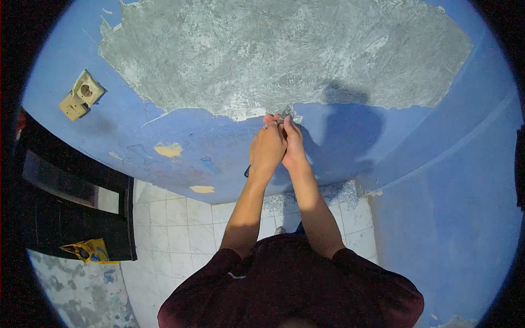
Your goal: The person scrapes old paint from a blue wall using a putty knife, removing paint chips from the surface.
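Two hands are clasped around a scraper (287, 113): the left hand (268, 147) is closed over its dark handle, whose end shows below, and the right hand (295, 145) grips near the metal blade, some fingers hidden. The blade is at the lower edge of the grey patch (290, 54) on the blue wall (219, 139), the hands covering most of the tool, with a shadow (350, 120) crossing that edge to the right. Left of the patch is a pale socket (82, 97); white floor tiles (169, 224) border the wall's bottom edge.
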The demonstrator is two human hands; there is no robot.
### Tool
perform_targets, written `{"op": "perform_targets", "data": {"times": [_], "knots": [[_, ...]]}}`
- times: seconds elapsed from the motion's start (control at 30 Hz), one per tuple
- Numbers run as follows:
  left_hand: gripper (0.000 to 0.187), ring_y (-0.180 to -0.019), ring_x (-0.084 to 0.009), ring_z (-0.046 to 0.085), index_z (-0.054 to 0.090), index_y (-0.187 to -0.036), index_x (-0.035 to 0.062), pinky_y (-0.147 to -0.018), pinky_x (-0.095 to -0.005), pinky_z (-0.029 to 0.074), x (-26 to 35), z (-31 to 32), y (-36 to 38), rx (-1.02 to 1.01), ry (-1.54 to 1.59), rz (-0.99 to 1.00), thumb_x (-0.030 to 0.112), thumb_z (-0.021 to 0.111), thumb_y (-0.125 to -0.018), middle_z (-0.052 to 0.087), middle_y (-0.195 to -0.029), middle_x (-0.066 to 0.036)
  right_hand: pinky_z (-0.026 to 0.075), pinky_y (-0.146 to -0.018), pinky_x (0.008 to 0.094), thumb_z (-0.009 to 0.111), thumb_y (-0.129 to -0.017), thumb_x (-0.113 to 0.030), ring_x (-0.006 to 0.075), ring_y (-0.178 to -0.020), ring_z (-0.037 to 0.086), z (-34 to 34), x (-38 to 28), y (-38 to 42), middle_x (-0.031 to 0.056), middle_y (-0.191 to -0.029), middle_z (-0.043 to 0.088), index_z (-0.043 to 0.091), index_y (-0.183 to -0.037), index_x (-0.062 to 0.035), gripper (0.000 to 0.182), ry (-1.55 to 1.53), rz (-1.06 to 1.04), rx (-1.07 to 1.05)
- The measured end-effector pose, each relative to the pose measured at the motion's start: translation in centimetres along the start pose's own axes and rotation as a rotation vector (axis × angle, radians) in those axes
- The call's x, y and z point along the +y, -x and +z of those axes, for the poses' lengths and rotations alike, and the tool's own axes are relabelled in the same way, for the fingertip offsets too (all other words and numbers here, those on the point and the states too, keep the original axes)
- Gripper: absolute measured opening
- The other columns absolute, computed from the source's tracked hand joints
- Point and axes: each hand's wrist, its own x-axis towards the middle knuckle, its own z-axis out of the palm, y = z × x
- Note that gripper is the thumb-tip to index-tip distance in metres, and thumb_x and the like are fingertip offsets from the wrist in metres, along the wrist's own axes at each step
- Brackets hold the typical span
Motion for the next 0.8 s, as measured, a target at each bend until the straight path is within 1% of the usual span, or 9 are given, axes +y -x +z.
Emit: {"op": "perform_targets", "data": {"times": [0.1,0.17,0.3,0.33,0.4,0.53,0.6,0.7,0.8], "knots": [[0.033,-0.078,-0.0452,0.065,0.06,-0.095,-0.0036,-0.068,-0.0535,0.052,0.5,-0.1,0.1,-0.021,-0.029,-0.029,0.025,0.044,-0.096,0.066,-0.086,-0.03,0.051,-0.086,0.0382,0.047,-0.1,-0.036,0.0233,-0.092,0.063,0.1,-0.1,-0.7,0.0126,-0.106,0.065,0.059,-0.107,0.0002,0.039,-0.142,0.04,0.036],[0.032,-0.079,-0.0452,0.065,0.06,-0.095,-0.0036,-0.068,-0.0535,0.052,0.9,0.1,-0.1,-0.037,-0.022,-0.052,0.024,0.044,-0.096,0.066,-0.086,-0.029,0.053,-0.081,0.0391,0.047,-0.099,-0.039,0.0238,-0.089,0.063,-0.9,-0.2,-1.3,0.014,-0.103,0.066,0.06,-0.105,0.0015,0.042,0.004,0.02,0.026],[0.03,-0.078,-0.0454,0.065,0.06,-0.094,-0.0039,-0.068,-0.0538,0.052,0.7,0.9,-0.3,-0.013,0.036,-0.057,0.022,0.044,-0.095,0.066,-0.085,-0.029,0.054,-0.078,0.0378,0.05,-0.098,-0.038,0.0248,-0.082,0.064,-0.5,-0.6,-1.3,0.0141,-0.095,0.067,0.061,-0.1,0.0024,0.041,0.014,0.005,0.13],[0.03,-0.078,-0.0454,0.065,0.06,-0.094,-0.0039,-0.068,-0.0538,0.052,0.7,0.7,-0.4,-0.014,0.03,-0.062,0.022,0.044,-0.095,0.066,-0.085,-0.029,0.054,-0.078,0.0378,0.05,-0.098,-0.038,0.0248,-0.082,0.064,-0.1,-0.5,-1.4,0.0141,-0.095,0.067,0.061,-0.1,0.0024,0.041,0.01,0.011,0.131],[0.03,-0.077,-0.0488,0.062,0.061,-0.092,-0.0057,-0.069,-0.0571,0.049,1.0,-0.1,-0.4,0.002,0.008,0.004,0.022,0.05,-0.093,0.064,-0.082,-0.031,0.054,-0.078,0.0376,0.053,-0.097,-0.037,0.0248,-0.081,0.064,0.6,-0.2,-1.2,0.0152,-0.094,0.067,0.06,-0.098,0.003,0.04,-0.22,0.032,0.162],[0.03,-0.075,-0.0459,0.065,0.061,-0.092,-0.0043,-0.066,-0.0549,0.051,1.2,0.6,-0.1,-0.071,-0.044,-0.087,0.022,0.046,-0.095,0.066,-0.081,-0.028,0.054,-0.078,0.0382,0.055,-0.096,-0.037,0.025,-0.081,0.064,0.1,-0.5,-0.7,0.0152,-0.093,0.067,0.06,-0.096,0.0016,0.039,-0.09,0.04,0.199],[0.031,-0.075,-0.046,0.064,0.062,-0.09,-0.004,-0.065,-0.0551,0.051,1.4,1.7,-0.4,0.047,0.011,-0.142,0.022,0.046,-0.095,0.066,-0.081,-0.028,0.053,-0.079,0.0383,0.055,-0.096,-0.038,0.0248,-0.082,0.064,-0.2,-1.2,-1.0,0.0138,-0.093,0.066,0.059,-0.098,0.0001,0.038,0.006,0.019,0.131],[0.031,-0.076,-0.046,0.064,0.062,-0.09,-0.0036,-0.066,-0.0552,0.051,1.5,0.1,-0.7,-0.011,-0.04,-0.035,0.023,0.047,-0.095,0.066,-0.081,-0.028,0.052,-0.08,0.0383,0.053,-0.097,-0.038,0.025,-0.083,0.063,0.3,-0.6,-0.9,0.0131,-0.093,0.066,0.059,-0.098,0.0001,0.039,-0.112,0.062,0.142],[0.03,-0.076,-0.0457,0.065,0.062,-0.09,-0.0033,-0.066,-0.0543,0.051,1.7,0.3,-0.7,-0.072,-0.063,-0.157,0.022,0.047,-0.095,0.065,-0.082,-0.029,0.052,-0.081,0.0381,0.051,-0.098,-0.038,0.0256,-0.085,0.063,0.7,-0.7,-0.7,0.0126,-0.093,0.065,0.06,-0.097,-0.0003,0.039,-0.174,0.062,0.154]]}}
